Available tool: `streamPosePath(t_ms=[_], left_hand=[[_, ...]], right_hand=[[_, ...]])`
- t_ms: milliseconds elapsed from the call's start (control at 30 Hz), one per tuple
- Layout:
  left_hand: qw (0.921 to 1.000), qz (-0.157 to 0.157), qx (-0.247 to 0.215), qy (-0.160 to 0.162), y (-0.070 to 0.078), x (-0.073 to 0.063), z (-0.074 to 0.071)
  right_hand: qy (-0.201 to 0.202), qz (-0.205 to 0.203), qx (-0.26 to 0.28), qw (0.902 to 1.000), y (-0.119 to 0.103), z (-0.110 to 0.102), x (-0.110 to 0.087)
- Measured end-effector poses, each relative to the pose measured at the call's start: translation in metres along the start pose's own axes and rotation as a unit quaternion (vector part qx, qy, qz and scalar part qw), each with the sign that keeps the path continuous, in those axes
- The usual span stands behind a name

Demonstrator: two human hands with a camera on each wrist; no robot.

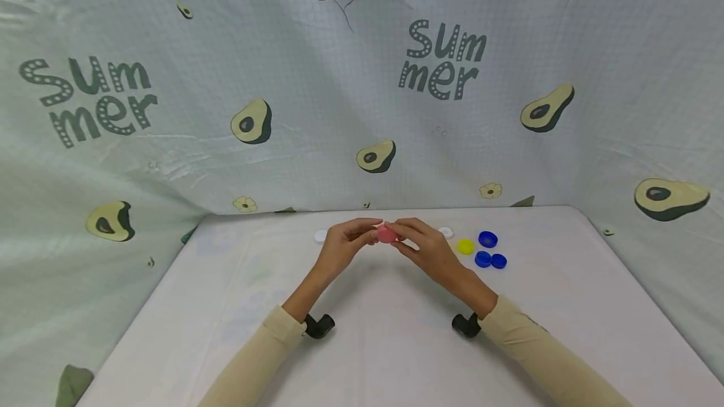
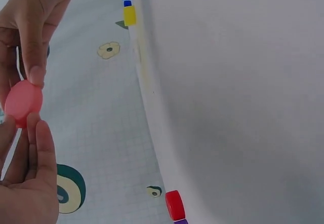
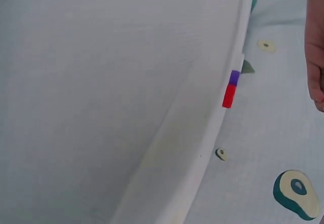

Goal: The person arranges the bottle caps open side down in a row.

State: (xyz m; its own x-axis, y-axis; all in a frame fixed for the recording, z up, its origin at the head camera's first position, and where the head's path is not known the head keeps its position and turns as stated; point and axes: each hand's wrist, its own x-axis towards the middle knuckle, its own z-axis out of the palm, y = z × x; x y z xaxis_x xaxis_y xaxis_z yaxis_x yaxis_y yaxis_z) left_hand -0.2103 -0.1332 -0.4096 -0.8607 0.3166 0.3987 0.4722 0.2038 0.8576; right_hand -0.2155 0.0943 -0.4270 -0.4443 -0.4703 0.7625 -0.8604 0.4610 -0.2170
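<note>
A pink bottle cap [image 1: 387, 233] is held up between both hands over the far part of the table. My left hand [image 1: 340, 245] pinches it from the left with thumb and fingertips. From the other side my right hand [image 1: 427, 250] grips the same cap. In the left wrist view the pink cap [image 2: 24, 102] shows its flat round face, the left hand [image 2: 31, 183] below it and the right hand [image 2: 33, 26] above. Only part of the left hand [image 3: 315, 46] enters the right wrist view.
Right of the hands lie a yellow cap [image 1: 466, 246], several blue caps [image 1: 488, 239] and a white cap [image 1: 446, 232]. Another white cap [image 1: 320, 236] lies left. Red [image 3: 229, 96] and purple [image 3: 234, 77] caps sit near the table's far edge. A printed curtain [image 1: 317, 93] hangs behind.
</note>
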Motion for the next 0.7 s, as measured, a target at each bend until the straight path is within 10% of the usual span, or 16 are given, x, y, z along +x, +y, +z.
streamPosePath(t_ms=[700], left_hand=[[0.9784, 0.115, 0.172, -0.001, -0.002, 0.004, -0.016]], right_hand=[[-0.018, 0.085, 0.072, 0.9936, -0.001, 0.006, 0.015]])
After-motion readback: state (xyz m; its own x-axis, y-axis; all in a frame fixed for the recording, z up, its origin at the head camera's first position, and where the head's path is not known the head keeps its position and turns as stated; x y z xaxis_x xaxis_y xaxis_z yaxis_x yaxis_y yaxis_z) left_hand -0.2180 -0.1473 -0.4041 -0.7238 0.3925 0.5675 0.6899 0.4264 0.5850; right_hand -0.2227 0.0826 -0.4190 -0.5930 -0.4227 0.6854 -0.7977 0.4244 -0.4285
